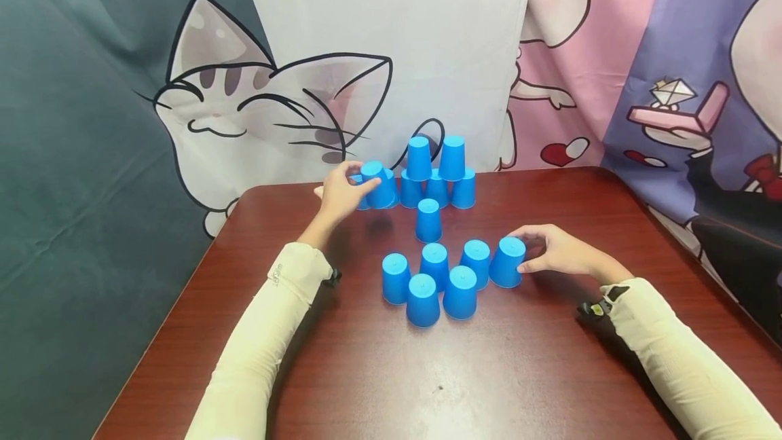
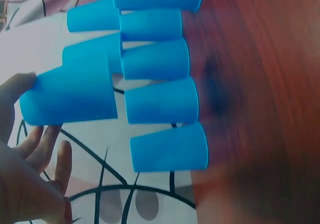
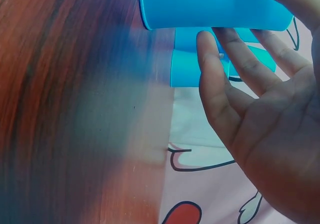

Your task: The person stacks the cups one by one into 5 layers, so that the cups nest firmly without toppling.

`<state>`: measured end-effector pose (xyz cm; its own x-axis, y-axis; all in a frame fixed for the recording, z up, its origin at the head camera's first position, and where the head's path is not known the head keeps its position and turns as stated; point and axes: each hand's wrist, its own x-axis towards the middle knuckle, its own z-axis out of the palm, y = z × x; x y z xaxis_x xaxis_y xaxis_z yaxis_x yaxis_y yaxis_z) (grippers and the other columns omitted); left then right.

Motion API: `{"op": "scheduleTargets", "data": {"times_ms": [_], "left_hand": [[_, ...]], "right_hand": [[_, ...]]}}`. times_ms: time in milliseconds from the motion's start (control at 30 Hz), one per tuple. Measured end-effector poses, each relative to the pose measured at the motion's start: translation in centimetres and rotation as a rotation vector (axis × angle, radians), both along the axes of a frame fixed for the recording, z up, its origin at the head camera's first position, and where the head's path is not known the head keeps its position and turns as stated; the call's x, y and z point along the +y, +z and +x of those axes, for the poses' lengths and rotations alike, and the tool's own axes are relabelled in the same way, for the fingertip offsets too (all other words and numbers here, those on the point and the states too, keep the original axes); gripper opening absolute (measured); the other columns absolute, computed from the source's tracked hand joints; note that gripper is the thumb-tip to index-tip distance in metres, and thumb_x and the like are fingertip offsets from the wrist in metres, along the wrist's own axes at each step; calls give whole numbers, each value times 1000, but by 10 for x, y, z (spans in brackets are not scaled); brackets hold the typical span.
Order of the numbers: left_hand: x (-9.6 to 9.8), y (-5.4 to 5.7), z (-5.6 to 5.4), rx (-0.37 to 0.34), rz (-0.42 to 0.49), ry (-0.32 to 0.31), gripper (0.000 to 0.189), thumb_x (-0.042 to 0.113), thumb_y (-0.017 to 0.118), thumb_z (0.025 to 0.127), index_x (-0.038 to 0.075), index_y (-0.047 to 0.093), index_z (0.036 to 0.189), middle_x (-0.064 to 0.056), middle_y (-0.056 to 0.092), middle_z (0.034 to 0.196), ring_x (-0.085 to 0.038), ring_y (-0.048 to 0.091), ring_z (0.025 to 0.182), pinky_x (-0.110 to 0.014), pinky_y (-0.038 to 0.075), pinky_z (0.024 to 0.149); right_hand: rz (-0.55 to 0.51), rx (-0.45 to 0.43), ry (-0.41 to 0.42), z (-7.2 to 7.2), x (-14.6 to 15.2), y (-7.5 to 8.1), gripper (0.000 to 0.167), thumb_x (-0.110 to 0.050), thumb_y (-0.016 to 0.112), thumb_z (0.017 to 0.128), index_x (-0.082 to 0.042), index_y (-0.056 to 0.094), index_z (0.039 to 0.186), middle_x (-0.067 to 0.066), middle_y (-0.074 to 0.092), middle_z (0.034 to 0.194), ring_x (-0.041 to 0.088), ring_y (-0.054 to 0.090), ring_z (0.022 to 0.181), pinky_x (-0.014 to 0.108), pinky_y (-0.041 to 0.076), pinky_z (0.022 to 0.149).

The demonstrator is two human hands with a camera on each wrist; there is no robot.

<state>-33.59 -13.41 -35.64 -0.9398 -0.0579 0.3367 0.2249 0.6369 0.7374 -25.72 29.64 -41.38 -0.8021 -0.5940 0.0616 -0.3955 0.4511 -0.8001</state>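
Note:
My left hand [image 1: 341, 192] holds an upside-down blue cup [image 1: 375, 185] between thumb and fingers, slightly tilted, above the left end of the back row. In the left wrist view that cup [image 2: 72, 96] is level with two upper cups [image 2: 92, 51], clear of the lower cups [image 2: 162, 100]. The right hand [image 1: 559, 250] grips another upside-down blue cup [image 1: 507, 262] at the right end of the front group. In the right wrist view its fingers [image 3: 207, 51] lie along the cup [image 3: 215, 4]. That cup tilts a little; whether it touches the table cannot be told.
Two cups [image 1: 418, 158] stand on the back row's right part. One cup [image 1: 429, 221] stands alone in the middle. Several upside-down cups [image 1: 423, 301] form the front group on the brown table [image 1: 366, 386]. A printed cloth [image 1: 391, 12] hangs behind the table.

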Motion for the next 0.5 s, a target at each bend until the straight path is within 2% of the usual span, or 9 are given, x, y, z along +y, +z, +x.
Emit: {"op": "scheduleTargets", "data": {"times_ms": [133,267,500], "left_hand": [[-7,6,-10,33,16,45,61,50,75,84,12,60,130,-8,67,124,-26,60,108,-60,20,95],[-9,11,-18,54,16,62,61,48,76,85,12,59,131,-7,68,123,-25,61,108,-60,19,95],[-7,15,-31,18,-3,102,60,48,72,88,15,57,135,-5,66,128,-23,56,110,-57,20,93]], "right_hand": [[0,-5,0,0,0,0,53,-15,83,81,-10,60,128,12,66,124,33,65,110,51,54,88],[5,-1,-1,0,0,0,53,-16,83,81,-10,60,129,12,66,124,33,65,110,52,54,88],[11,11,-7,1,-2,1,53,-16,82,82,-10,60,129,11,66,124,32,64,112,49,55,88]]}}
